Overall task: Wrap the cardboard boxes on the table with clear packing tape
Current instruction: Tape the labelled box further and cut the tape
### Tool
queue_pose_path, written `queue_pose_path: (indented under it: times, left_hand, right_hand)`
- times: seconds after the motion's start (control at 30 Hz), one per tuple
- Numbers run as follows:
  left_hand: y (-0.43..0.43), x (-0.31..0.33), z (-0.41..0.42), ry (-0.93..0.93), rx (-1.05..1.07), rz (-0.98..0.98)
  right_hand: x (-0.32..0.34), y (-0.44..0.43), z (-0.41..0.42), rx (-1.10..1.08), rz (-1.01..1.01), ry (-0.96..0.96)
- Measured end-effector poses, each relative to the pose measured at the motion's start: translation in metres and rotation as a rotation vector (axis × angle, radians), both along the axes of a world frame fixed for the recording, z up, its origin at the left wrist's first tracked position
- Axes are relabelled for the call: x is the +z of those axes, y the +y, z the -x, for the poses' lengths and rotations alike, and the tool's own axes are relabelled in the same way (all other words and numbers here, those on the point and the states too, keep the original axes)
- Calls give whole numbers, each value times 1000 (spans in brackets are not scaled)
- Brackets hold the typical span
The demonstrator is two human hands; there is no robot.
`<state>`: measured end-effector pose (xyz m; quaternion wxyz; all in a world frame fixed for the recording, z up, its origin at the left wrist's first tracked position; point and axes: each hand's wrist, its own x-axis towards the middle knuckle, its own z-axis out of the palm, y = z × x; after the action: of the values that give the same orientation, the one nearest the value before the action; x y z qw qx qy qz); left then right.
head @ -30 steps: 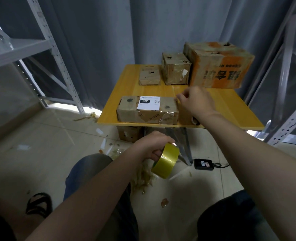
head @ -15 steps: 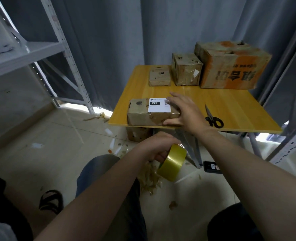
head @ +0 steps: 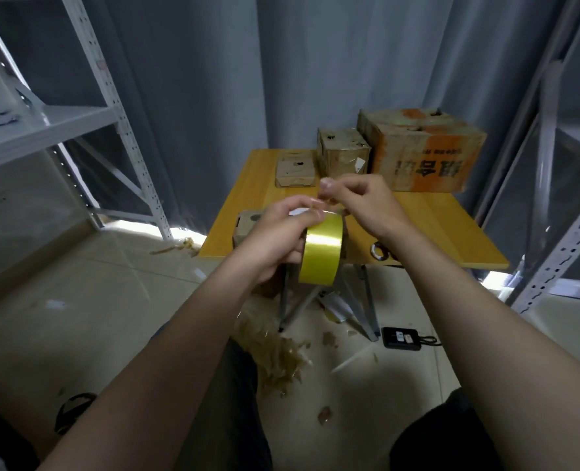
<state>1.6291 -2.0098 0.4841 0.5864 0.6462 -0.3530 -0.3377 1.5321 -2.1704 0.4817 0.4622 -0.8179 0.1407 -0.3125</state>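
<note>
Centre of frame: my left hand [head: 275,232] grips the tape roll [head: 321,254], fingers curled round it. My right hand [head: 360,205], just above-right, pinches the roll's free end; the nearest cardboard box [head: 248,226] lies behind both hands on the table [head: 435,229].

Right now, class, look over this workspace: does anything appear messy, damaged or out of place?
Yes. Crumpled tape scraps litter the floor under the table, a pile beside the person's knee. The large box at the table's back right is orange-stained and torn on top, its print upside down from here.
</note>
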Motion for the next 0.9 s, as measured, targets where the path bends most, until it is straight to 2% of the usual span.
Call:
queue_pose_path:
  times: [0.17,0.33,0.5,0.6,0.73,0.9]
  left_hand:
    - [-2,17,4,-223,114,111]
    - [-9,19,11,-230,158,82]
    - [-21,12,13,-149,315,157]
    - [-24,12,14,-199,356,176]
    - [-26,9,15,-389,383,114]
    - [-29,9,15,-338,342,149]
  right_hand:
    - [18,-2,9,79,-35,-23]
    - [23,1,7,-28,7,-38]
    - [19,4,2,-139,4,-160]
    - [15,6,3,-192,109,-177]
    - [7,10,5,-245,184,-231]
    - [2,6,5,-250,233,-272]
